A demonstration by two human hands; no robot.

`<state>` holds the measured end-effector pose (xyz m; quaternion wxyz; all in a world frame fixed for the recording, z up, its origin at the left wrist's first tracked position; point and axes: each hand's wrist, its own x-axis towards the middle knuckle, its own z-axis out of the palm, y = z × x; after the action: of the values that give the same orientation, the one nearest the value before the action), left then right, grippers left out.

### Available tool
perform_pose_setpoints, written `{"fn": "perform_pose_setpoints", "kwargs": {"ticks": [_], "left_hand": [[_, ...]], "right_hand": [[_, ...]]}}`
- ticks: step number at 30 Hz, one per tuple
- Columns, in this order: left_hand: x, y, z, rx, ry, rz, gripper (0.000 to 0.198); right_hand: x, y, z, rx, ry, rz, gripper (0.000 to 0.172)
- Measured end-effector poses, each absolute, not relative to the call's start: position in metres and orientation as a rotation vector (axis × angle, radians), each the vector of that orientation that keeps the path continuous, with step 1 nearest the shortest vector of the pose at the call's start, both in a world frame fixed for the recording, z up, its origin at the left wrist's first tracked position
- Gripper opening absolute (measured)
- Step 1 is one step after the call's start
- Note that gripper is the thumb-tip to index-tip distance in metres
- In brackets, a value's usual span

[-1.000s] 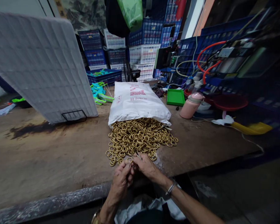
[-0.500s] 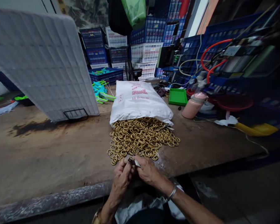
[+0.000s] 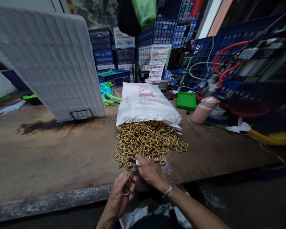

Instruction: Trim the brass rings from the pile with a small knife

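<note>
Many brass-coloured rings (image 3: 145,140) spill in a heap from the open mouth of a white printed sack (image 3: 147,105) onto the brown table. My left hand (image 3: 121,190), below the heap at the table's front edge, has its fingers curled round a ring (image 3: 126,191). My right hand (image 3: 149,170) grips a small tool (image 3: 135,162) with a dark blade-like tip and a pale handle. The tip lies over the near edge of the heap. A gap separates the two hands.
A padded white panel (image 3: 54,66) stands on the table (image 3: 50,159) at left. At right are a green tray (image 3: 186,100), a pink bottle (image 3: 202,111), a yellow scoop (image 3: 271,137) and a machine with red hoses. Stacked crates (image 3: 154,54) fill the back.
My hands have moved apart. The left came down and back towards me, now showing a ring in its fingers, while the tool in the right now points at the heap. The view shifted slightly.
</note>
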<state>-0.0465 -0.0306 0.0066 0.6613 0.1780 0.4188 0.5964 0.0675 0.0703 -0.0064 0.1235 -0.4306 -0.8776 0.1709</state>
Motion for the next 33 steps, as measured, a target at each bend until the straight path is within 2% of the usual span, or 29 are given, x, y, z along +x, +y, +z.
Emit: {"fn": "perform_pose_setpoints", "kwargs": {"ticks": [4, 8, 13, 20, 24, 29, 33], "left_hand": [[-0.058, -0.034, 0.003, 0.308, 0.922, 1.425, 0.016], [-0.066, -0.035, 0.002, 0.2, 0.862, 1.43, 0.023], [-0.07, -0.033, 0.001, 0.044, 0.833, 1.42, 0.018], [-0.068, -0.027, 0.005, 0.124, 0.915, 1.436, 0.023], [-0.064, -0.018, 0.008, 0.245, 1.009, 1.457, 0.026], [-0.056, -0.003, 0.009, 0.36, 1.11, 1.489, 0.04], [-0.045, 0.004, 0.009, 0.434, 1.121, 1.474, 0.044]], "right_hand": [[0.049, 0.072, -0.002, -1.207, -2.625, 0.511, 0.027], [0.037, 0.075, -0.002, -1.26, -2.708, 0.482, 0.023], [0.034, 0.077, -0.009, -1.288, -2.683, 0.435, 0.022], [0.041, 0.082, -0.009, -1.246, -2.603, 0.526, 0.023], [0.049, 0.091, -0.003, -1.266, -2.256, 0.905, 0.01], [0.062, 0.088, 0.012, -1.133, -1.566, 1.88, 0.013], [0.069, 0.077, 0.02, -0.966, -1.255, 2.166, 0.023]]}}
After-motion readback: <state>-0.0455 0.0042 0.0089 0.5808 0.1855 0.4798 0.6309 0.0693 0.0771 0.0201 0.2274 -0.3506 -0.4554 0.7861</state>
